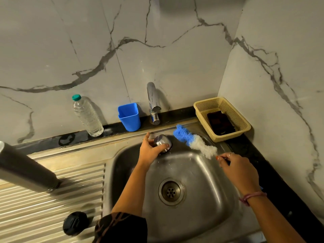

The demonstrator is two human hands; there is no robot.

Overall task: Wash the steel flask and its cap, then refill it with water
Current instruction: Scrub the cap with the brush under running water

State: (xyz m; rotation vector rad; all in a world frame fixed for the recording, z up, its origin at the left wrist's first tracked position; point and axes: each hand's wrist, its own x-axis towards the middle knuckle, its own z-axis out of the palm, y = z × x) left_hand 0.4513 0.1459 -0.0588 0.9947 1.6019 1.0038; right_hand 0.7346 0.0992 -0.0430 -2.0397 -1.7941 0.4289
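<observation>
The dark steel flask [24, 171] stands upright on the ribbed drainboard at the left, its top cut off by the frame edge. My left hand [149, 151] grips the steel cap [162, 140] over the back of the sink [201, 199], just below the tap. My right hand [238, 168] pinches the thin handle of a bottle brush [194, 141]. The brush's blue and white bristles point up-left, close to the cap and apart from it. A round black stopper [75, 223] lies on the drainboard near the front.
The chrome tap [152, 102] stands behind the sink with no water visible. On the back ledge are a blue plastic cup [129, 116] and a clear water bottle [87, 116]. A beige basket [242, 123] holding a dark sponge [220, 121] sits in the right corner.
</observation>
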